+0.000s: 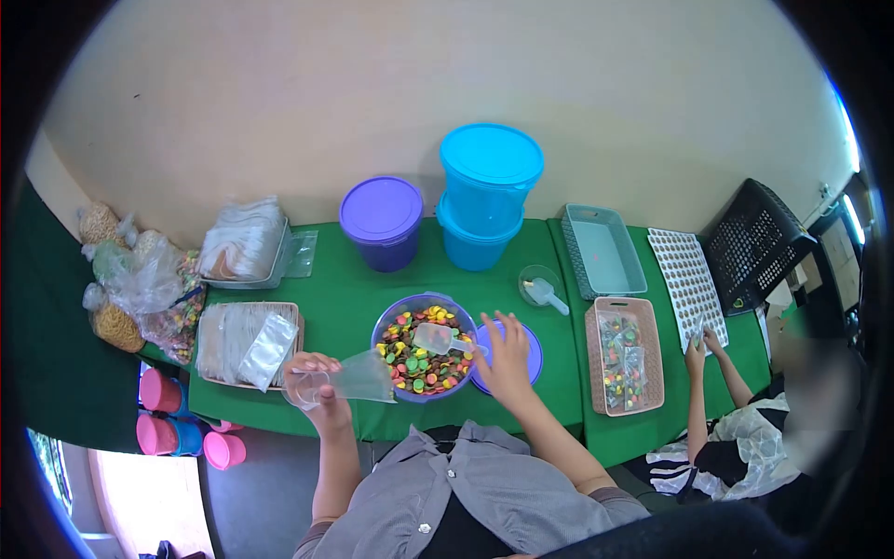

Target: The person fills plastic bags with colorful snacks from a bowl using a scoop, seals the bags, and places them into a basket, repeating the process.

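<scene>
My left hand (321, 396) holds a clear plastic bag (358, 380) at the left rim of a purple tub (376, 328). The tub is full of round, brightly coloured candies (410, 368). A clear plastic scoop (434, 338) lies on the candies, its handle pointing right. Beside that handle, my right hand (507, 365) has its fingers stretched apart, above a purple lid (535, 359). Whether a fingertip touches the handle is hard to see.
Left stand baskets of clear bags (244, 347) and several bags of snacks (149, 279). Lidded purple (382, 224) and blue buckets (489, 168) stand behind. A small scoop bowl (540, 287), a pink basket of filled packets (624, 359) and a person's hands (703, 343) are right.
</scene>
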